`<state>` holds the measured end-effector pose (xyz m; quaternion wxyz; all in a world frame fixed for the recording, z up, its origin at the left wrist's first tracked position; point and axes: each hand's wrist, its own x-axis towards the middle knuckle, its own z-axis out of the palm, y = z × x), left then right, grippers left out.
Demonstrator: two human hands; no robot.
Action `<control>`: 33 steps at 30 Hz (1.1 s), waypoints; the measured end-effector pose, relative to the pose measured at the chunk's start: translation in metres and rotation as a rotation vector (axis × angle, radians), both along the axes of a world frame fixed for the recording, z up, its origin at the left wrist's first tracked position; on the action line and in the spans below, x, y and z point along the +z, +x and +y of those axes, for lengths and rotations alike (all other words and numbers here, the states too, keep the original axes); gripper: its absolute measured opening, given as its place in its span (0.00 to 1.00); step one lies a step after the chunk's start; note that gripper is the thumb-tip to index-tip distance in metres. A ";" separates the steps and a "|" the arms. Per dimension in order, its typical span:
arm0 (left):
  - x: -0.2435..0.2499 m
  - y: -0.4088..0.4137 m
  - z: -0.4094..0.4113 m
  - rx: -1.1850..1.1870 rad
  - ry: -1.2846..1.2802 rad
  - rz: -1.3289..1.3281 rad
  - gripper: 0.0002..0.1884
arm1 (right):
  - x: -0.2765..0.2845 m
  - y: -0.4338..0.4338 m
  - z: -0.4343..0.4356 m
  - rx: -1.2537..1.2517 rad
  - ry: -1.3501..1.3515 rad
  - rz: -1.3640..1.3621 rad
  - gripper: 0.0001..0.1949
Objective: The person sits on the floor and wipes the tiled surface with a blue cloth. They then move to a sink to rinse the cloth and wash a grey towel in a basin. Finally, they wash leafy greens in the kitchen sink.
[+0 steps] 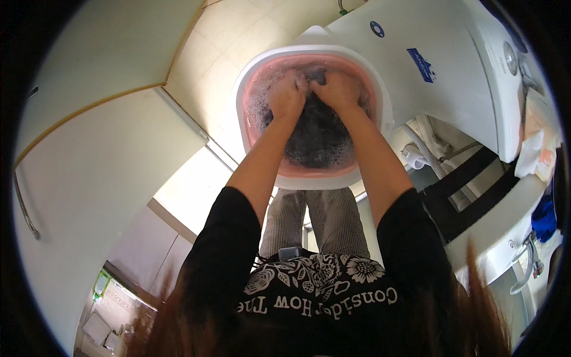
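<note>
A wash basin (240,109) with a white rim and a pink inside stands before me, holding sudsy water. Dark fabric (319,129) lies under the water across the middle of the basin. My left hand (287,96) is at the basin's upper left, its fingers bent at the dark fabric and partly hidden by foam. Close beside it, my right hand (337,90) pinches a bit of the same fabric between thumb and fingers. Suds hide some of the fingertips of both hands.
A white washing machine (397,71) stands right of the basin. Below it are a grey corrugated hose (421,147) and white pipe fittings (413,157). A washbasin with a metal faucet (531,263) is at the lower right. Pale panels (102,147) rise on the left; light floor tiles (214,58) lie beyond.
</note>
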<state>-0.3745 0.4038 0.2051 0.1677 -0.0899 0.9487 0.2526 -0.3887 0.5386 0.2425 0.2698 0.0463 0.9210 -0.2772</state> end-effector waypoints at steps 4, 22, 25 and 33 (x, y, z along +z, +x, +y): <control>0.028 0.065 0.001 -0.136 -0.041 0.256 0.27 | 0.019 0.063 0.013 -0.073 -0.101 0.167 0.17; -0.035 0.048 -0.002 -0.168 -0.353 0.183 0.27 | -0.059 0.042 -0.018 0.148 0.211 0.162 0.14; 0.005 0.029 0.001 -0.186 -0.230 -0.038 0.26 | -0.066 0.032 -0.013 0.205 0.263 0.192 0.15; 0.017 0.066 -0.004 -0.241 -0.140 -0.084 0.46 | -0.013 0.028 0.000 -0.091 -0.041 0.165 0.25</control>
